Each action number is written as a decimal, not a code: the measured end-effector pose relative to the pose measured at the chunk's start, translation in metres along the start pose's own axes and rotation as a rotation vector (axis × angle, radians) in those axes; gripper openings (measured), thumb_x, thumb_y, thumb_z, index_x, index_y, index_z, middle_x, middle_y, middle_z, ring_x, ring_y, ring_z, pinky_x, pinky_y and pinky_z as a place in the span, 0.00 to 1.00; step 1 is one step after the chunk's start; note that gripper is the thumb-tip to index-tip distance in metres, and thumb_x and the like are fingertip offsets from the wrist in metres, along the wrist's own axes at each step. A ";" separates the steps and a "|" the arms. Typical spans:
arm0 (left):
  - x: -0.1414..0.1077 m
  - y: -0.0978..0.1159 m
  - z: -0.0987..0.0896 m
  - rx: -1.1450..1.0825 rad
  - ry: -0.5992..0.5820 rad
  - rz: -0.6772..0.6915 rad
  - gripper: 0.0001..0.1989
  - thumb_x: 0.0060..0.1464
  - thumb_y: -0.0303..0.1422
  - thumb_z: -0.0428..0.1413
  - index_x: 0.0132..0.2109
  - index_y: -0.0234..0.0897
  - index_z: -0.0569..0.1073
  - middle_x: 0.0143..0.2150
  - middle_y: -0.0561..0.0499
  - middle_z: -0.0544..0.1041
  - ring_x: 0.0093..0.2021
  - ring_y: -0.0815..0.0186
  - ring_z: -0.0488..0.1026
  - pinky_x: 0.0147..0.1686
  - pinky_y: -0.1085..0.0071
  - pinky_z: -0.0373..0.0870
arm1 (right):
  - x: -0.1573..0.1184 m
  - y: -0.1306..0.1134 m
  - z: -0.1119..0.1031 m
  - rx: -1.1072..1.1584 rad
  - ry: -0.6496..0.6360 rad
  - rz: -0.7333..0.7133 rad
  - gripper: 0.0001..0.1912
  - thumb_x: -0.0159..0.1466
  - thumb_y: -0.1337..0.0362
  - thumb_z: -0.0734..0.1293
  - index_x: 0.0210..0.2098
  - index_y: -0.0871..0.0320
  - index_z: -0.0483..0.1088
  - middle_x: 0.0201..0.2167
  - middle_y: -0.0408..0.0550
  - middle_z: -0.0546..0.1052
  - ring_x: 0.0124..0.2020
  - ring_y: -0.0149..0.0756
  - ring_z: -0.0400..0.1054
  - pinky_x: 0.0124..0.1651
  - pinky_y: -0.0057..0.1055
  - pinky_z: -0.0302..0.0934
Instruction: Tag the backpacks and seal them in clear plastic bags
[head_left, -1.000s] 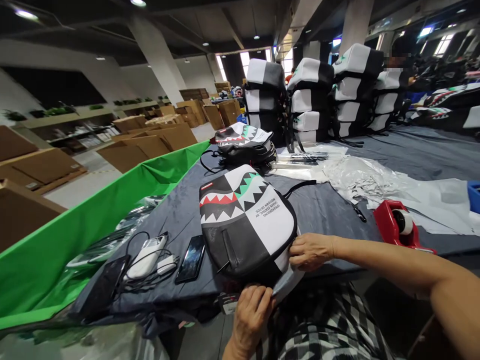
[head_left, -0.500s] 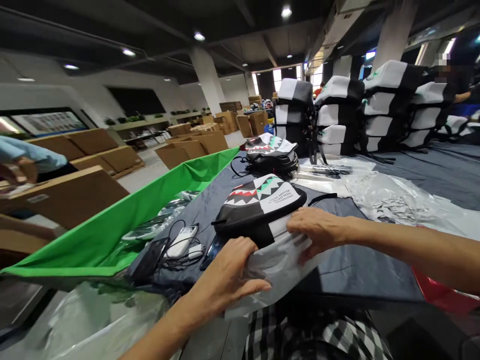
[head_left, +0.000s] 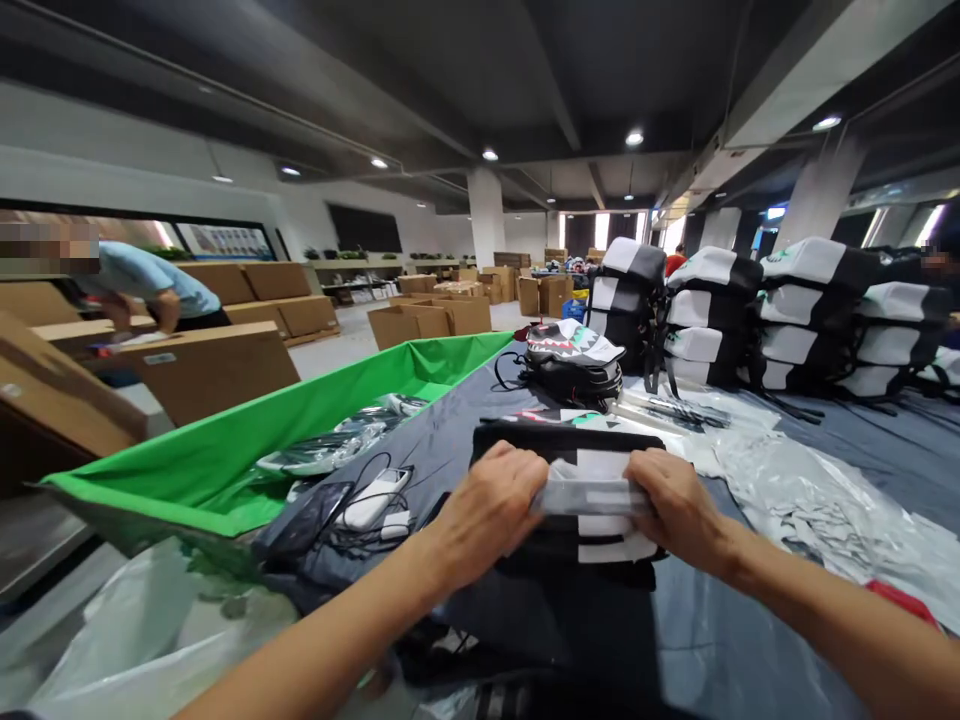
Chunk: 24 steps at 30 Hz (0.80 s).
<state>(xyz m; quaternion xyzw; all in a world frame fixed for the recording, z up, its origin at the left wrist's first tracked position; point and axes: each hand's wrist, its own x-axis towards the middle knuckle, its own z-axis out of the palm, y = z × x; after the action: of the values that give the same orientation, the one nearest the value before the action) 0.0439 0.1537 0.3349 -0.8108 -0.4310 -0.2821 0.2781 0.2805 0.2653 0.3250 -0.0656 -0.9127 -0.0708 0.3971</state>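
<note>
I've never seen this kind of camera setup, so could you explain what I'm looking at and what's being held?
There's no machine here: the left hand and right hand are a person's own bare hands. The picture comes from a camera worn on that person's head, looking forward and down. Both hands grip a translucent plastic sheet, stretched between them in front of a black-and-white backpack. On the table covered in dark grey cloth are a white, rounded device with dark cables and tall stacks of black-and-white backpacks. Along one side runs a bright green fabric trough.
</note>
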 end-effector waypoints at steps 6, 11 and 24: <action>-0.035 0.003 0.012 -0.128 -0.279 0.110 0.10 0.60 0.25 0.54 0.36 0.43 0.61 0.32 0.58 0.72 0.31 0.67 0.69 0.45 0.68 0.65 | -0.027 -0.001 0.026 0.086 -0.047 -0.170 0.10 0.70 0.59 0.57 0.32 0.53 0.55 0.23 0.39 0.65 0.24 0.33 0.57 0.30 0.31 0.51; -0.055 0.003 0.033 -0.037 -0.044 0.128 0.13 0.59 0.18 0.45 0.34 0.41 0.61 0.27 0.57 0.68 0.28 0.67 0.66 0.47 0.69 0.64 | -0.044 -0.009 0.032 0.051 -0.292 -0.202 0.10 0.66 0.64 0.67 0.34 0.54 0.58 0.28 0.42 0.70 0.28 0.33 0.61 0.35 0.31 0.55; -0.073 0.011 0.055 -0.159 -0.030 0.155 0.11 0.67 0.25 0.41 0.35 0.38 0.63 0.27 0.56 0.68 0.28 0.68 0.63 0.51 0.67 0.60 | -0.060 -0.013 0.052 0.064 0.013 -0.166 0.16 0.74 0.63 0.48 0.32 0.56 0.59 0.23 0.42 0.65 0.26 0.33 0.58 0.33 0.33 0.51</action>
<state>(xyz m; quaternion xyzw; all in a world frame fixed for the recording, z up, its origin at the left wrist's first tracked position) 0.0307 0.1471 0.2436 -0.8653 -0.3475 -0.2808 0.2273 0.2816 0.2582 0.2453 0.0236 -0.9142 -0.0746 0.3977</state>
